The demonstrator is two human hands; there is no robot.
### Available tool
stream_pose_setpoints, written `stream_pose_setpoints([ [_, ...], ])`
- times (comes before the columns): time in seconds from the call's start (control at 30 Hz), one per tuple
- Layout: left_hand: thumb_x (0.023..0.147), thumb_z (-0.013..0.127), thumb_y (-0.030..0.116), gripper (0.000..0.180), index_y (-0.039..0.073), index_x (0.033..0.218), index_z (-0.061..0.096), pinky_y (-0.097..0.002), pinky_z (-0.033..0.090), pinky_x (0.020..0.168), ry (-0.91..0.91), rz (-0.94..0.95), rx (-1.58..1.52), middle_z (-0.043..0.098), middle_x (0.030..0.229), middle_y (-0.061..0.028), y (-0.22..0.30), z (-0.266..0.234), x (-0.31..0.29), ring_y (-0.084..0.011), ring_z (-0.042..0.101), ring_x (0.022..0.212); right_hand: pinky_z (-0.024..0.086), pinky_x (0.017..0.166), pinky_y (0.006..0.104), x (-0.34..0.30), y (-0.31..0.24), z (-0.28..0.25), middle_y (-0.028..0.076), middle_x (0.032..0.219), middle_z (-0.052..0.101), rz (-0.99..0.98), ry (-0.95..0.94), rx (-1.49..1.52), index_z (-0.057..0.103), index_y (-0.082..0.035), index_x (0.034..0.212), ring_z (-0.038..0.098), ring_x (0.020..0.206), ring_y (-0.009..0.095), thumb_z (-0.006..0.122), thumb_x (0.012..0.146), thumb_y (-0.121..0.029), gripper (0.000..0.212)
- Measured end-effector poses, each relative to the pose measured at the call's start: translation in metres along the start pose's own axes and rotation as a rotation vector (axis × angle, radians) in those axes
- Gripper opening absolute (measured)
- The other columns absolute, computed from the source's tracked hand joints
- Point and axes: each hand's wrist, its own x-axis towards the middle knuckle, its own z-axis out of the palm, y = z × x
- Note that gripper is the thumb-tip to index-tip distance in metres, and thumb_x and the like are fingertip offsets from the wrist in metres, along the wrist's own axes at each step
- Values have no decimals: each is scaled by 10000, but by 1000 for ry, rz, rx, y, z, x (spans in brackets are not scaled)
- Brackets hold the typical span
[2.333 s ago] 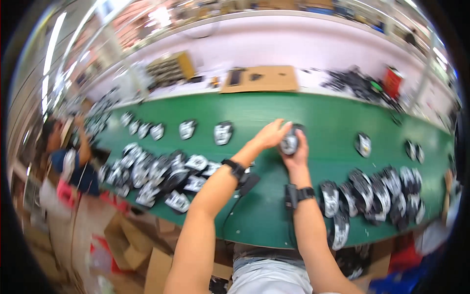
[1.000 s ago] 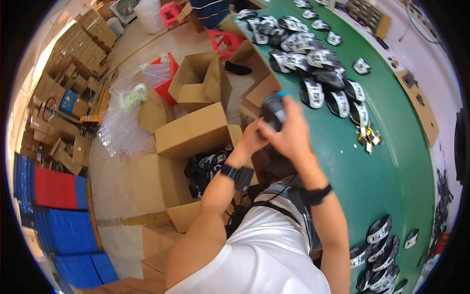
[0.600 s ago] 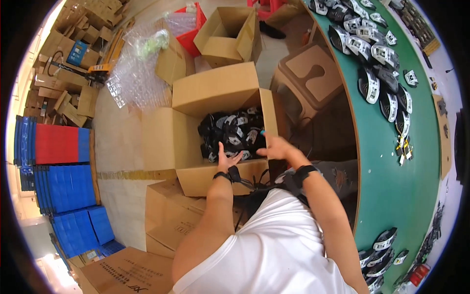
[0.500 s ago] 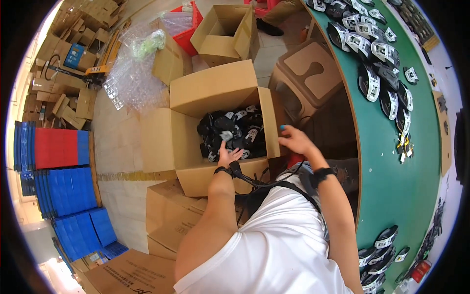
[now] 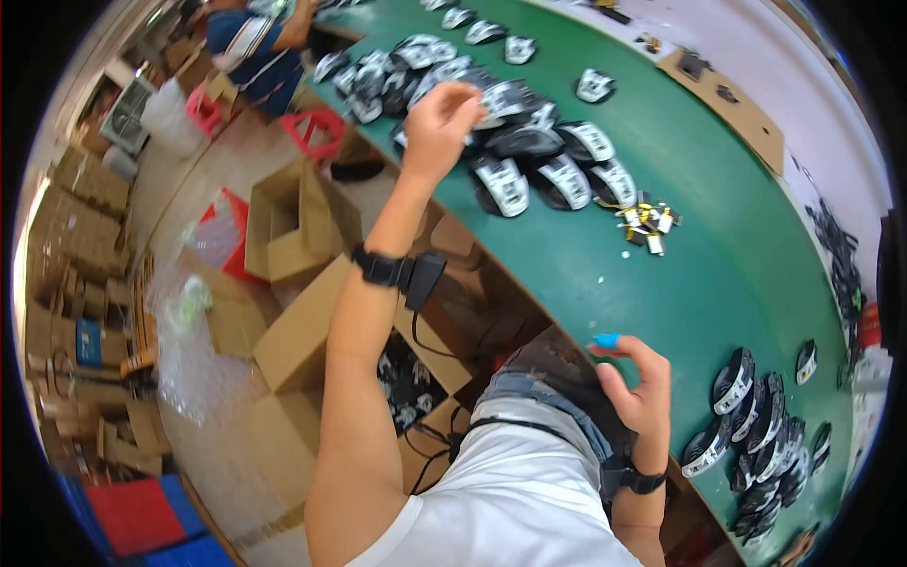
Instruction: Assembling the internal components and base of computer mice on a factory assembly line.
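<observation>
My left hand (image 5: 442, 128) is over the near side of a pile of black, rounded, mouse-like shells (image 5: 501, 186) with white plates, on the green table. Its fingers are curled in; what they hold, if anything, is hidden. My right hand (image 5: 641, 383) is at the table's near edge, thumb and fingers apart, with nothing in it. A blue cover wraps one of its fingertips. Below my left forearm, an open cardboard box (image 5: 302, 326) holds more black and white shells (image 5: 408, 378), partly hidden by the arm.
On the green table (image 5: 557, 274) are a small heap of yellow, white and black parts (image 5: 649, 225) and a second group of shells (image 5: 756, 425). Another person (image 5: 248, 47) works at the far left. Red stools, open cartons and bubble wrap (image 5: 194, 350) lie on the floor side.
My view has turned right toward the table. My left hand has gone from inside the box up to the shell pile; my right hand has moved from the box's side to the table edge.
</observation>
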Motion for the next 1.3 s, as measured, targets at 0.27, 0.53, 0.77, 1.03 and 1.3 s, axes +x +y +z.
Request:
stream_pose_setpoints([
  [0.27,721,642,297,389,107,1054,707,-422,511,897,-719,-74,1371,650,1171,-136,-51,220,176,-304,635,1059,499,767,344,-61,36,-27,156,872,657,191,447,-289,613,21,951,643,815,284,615,772,9,180],
  [0.53,728,707,473,588,101,1178,642,-469,524,868,-253,-426,1482,607,1254,-92,-157,241,175,-286,627,1081,503,629,309,-61,44,-18,126,783,652,198,534,-163,615,11,821,629,685,248,636,756,6,69],
  [0.77,687,707,528,622,30,1059,682,-363,542,812,-587,-128,1067,652,1109,-198,-64,256,185,-308,665,959,510,626,295,-63,42,-20,120,768,654,215,517,-138,611,16,823,635,673,225,634,773,3,57],
  [1.03,919,478,505,637,18,1328,438,-323,543,733,-926,-149,-653,630,1091,-176,63,249,64,-288,671,939,500,635,300,-26,26,-57,128,772,643,288,333,-144,626,17,879,639,677,218,647,783,-34,111],
  [1.3,906,510,507,705,43,1407,334,-434,538,837,-722,-431,-1433,515,1284,-211,21,232,-8,-402,567,1108,486,847,397,73,63,-75,183,1105,594,76,301,-477,544,10,1137,592,991,327,689,771,-160,429],
])
